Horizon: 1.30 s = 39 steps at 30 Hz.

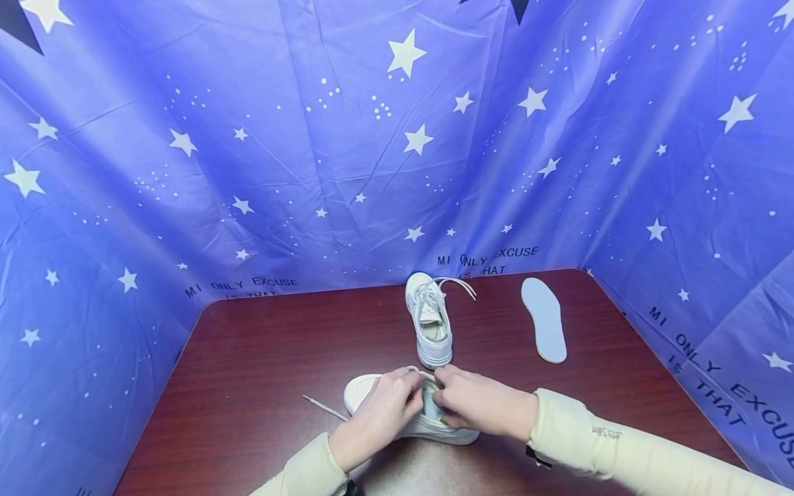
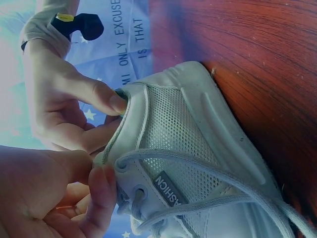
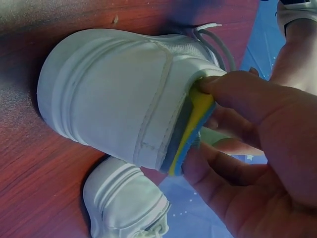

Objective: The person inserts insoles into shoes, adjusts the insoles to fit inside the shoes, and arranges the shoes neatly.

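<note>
A white lace-up shoe (image 1: 443, 434) lies on the table in front of me, toe pointing left. My left hand (image 1: 383, 408) pinches the collar edge by the top eyelets, as the left wrist view shows. At the heel opening, my right hand (image 1: 480, 401) holds an insole (image 3: 198, 116) between thumb and fingers. Its yellow underside and blue rim stick out above the heel in the right wrist view, while its front part is down inside the shoe. Loose laces (image 2: 213, 171) trail over the shoe's side.
Behind stands a second white shoe (image 1: 434, 350), its laces hanging to the right. A pale loose insole (image 1: 544, 320) lies at the back right of the dark red table (image 1: 267, 351). Blue star-printed cloth (image 1: 347, 158) surrounds the table's back and sides.
</note>
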{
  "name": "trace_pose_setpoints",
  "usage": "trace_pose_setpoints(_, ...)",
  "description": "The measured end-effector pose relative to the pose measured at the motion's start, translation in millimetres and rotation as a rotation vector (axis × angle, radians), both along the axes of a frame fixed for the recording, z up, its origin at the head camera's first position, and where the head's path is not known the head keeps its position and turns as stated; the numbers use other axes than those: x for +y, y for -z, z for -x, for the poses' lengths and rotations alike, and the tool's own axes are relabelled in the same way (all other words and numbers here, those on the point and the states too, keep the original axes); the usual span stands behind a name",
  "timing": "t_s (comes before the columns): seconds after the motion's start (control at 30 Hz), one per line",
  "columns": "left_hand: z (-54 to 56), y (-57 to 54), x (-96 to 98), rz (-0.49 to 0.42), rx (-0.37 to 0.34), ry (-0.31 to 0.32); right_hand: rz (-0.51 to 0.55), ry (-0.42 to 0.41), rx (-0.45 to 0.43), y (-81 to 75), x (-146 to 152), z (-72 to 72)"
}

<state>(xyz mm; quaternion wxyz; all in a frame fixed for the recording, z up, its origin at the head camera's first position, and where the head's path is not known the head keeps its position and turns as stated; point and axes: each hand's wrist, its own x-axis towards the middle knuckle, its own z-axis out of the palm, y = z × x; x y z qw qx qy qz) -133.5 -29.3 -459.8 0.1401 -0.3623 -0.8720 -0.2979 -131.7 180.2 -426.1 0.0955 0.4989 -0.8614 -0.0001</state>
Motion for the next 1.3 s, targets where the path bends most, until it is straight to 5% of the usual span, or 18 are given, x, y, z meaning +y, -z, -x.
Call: trace_pose_setpoints(1.3,0.9,2.0,0.4,-0.027,0.033,0.010,-0.108,0.013,0.070,10.8,-17,5.5)
